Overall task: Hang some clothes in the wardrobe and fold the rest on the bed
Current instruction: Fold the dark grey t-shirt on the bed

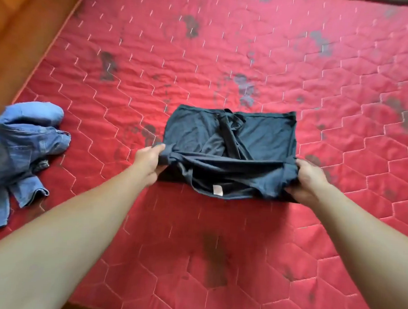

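Navy T-shirt (229, 141) lies part-folded at frame centre on the red mattress (226, 50), long axis left-to-right, with its near corners gripped in the curled fingers of the left hand (149, 162) and right hand (310, 180), both equally near.

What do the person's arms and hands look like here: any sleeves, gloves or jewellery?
No gloves on the left hand or right hand. The left forearm and right forearm are bare to the frame edge: no sleeve, watch, bracelet or ring visible.
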Demonstrator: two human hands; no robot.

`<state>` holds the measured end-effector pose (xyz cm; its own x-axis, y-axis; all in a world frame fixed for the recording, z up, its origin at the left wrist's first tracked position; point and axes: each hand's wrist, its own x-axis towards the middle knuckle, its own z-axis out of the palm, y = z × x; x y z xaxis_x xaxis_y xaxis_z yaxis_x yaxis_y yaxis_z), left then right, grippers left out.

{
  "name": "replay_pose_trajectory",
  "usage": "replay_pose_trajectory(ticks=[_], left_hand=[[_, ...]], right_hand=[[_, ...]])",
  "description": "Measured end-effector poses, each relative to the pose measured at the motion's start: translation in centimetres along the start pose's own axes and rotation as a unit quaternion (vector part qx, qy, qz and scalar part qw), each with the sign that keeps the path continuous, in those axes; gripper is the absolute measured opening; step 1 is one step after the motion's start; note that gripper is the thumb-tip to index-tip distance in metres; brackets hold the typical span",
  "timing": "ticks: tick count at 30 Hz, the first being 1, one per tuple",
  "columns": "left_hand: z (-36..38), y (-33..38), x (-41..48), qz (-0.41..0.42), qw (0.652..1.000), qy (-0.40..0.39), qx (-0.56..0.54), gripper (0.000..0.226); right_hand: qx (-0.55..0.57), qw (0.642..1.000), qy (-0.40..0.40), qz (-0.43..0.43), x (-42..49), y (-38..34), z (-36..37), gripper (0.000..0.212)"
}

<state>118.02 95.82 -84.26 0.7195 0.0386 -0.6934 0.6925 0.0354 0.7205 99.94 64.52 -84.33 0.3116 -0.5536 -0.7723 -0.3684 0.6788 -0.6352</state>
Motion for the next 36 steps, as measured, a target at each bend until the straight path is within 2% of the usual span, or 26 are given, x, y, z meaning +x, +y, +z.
replay_pose_trajectory(ticks=[2,3,4,5,6,7,8,9,10,11,12,13,14,16,18,21,24,27,28,29,30,32,33,34,35,36], left_hand=[[2.7,3.2,1.9,0.019,0.995,-0.036,-0.09,0.01],[3.6,3.8,2.7,0.027,0.995,-0.048,-0.085,0.01],[4.1,3.5,3.9,0.036,0.997,-0.053,-0.041,0.024],[4.1,2.5,5.0,0.058,0.995,-0.045,0.072,0.042],[3.7,1.2,5.8,0.099,0.967,-0.051,0.228,0.054],[3.3,-0.3,6.0,0.153,0.903,-0.07,0.395,0.058],[2.8,-2.3,6.6,0.212,0.813,-0.101,0.532,0.057],[2.4,-4.0,7.0,0.26,0.722,-0.134,0.627,0.058],[2.2,-5.4,7.5,0.29,0.644,-0.157,0.691,0.06],[2.3,-6.2,7.4,0.313,0.576,-0.154,0.739,0.062],[2.4,-7.0,8.0,0.331,0.517,-0.144,0.776,0.061],[2.7,-7.4,8.5,0.349,0.472,-0.127,0.799,0.059],[2.9,-7.4,9.0,0.365,0.443,-0.117,0.81,0.056],[3.5,-7.5,10.2,0.391,0.411,-0.115,0.816,0.051],[3.8,-7.0,10.6,0.375,0.417,-0.151,0.814,0.041],[3.8,-6.0,10.0,0.301,0.417,-0.228,0.827,0.032],[2.7,-6.9,7.6,0.198,0.368,-0.325,0.848,0.034],[1.0,-9.2,5.4,0.071,0.311,-0.4,0.859,0.033],[0.9,-9.6,5.2,0.05,0.32,-0.408,0.854,0.03],[1.0,-9.5,5.2,0.05,0.349,-0.401,0.845,0.028],[1.4,-9.2,5.5,0.076,0.398,-0.378,0.833,0.026],[2.4,-8.1,6.5,0.214,0.507,-0.291,0.783,0.013],[2.9,-7.6,7.0,0.305,0.527,-0.232,0.758,0.013],[3.1,-7.7,7.8,0.371,0.515,-0.175,0.753,0.022],[3.3,-7.7,8.6,0.394,0.496,-0.131,0.763,0.035],[3.3,-7.6,9.3,0.382,0.486,-0.116,0.777,0.046]], right_hand=[[0.07,0.997,-0.022,-0.021,2.0,-3.8,2.4,0.026],[0.051,0.998,-0.024,-0.032,2.5,-4.7,3.4,0.037],[-0.005,0.999,-0.014,-0.051,2.8,-4.9,4.2,0.046],[-0.115,0.989,0.008,-0.088,3.4,-4.0,4.6,0.052],[-0.27,0.952,0.02,-0.144,3.9,-2.4,4.8,0.054],[-0.44,0.877,0.005,-0.194,4.3,-0.2,4.8,0.052],[-0.59,0.772,-0.03,-0.234,4.6,2.3,4.5,0.048],[-0.699,0.661,-0.06,-0.267,4.7,4.6,4.2,0.047],[-0.765,0.568,-0.075,-0.295,5.1,6.4,4.0,0.048],[-0.802,0.501,-0.066,-0.317,5.3,7.7,3.9,0.05],[-0.825,0.456,-0.044,-0.331,6.0,8.6,3.8,0.051],[-0.835,0.429,-0.022,-0.343,6.5,8.9,3.9,0.049],[-0.838,0.415,-0.011,-0.355,7.0,8.9,4.2,0.046],[-0.839,0.391,-0.009,-0.379,7.8,8.7,4.8,0.035],[-0.848,0.38,-0.036,-0.369,8.0,8.3,5.2,0.026],[-0.858,0.394,-0.096,-0.315,7.3,8.1,4.4,0.023],[-0.874,0.398,-0.176,-0.216,4.7,9.1,2.9,0.029],[-0.864,0.418,-0.265,-0.094,1.5,10.8,1.7,0.031],[-0.857,0.429,-0.279,-0.061,0.9,11.1,1.6,0.031],[-0.847,0.449,-0.279,-0.049,0.8,11.2,1.7,0.036],[-0.836,0.475,-0.267,-0.068,1.0,10.9,2.0,0.042],[-0.805,0.521,-0.197,-0.205,2.5,10.3,2.9,0.042],[-0.772,0.541,-0.143,-0.302,3.6,9.8,3.5,0.033],[-0.744,0.547,-0.083,-0.376,4.7,9.3,4.0,0.023],[-0.734,0.54,-0.026,-0.41,5.9,8.7,4.3,0.023],[-0.749,0.528,0.013,-0.401,7.0,8.1,4.5,0.036]])
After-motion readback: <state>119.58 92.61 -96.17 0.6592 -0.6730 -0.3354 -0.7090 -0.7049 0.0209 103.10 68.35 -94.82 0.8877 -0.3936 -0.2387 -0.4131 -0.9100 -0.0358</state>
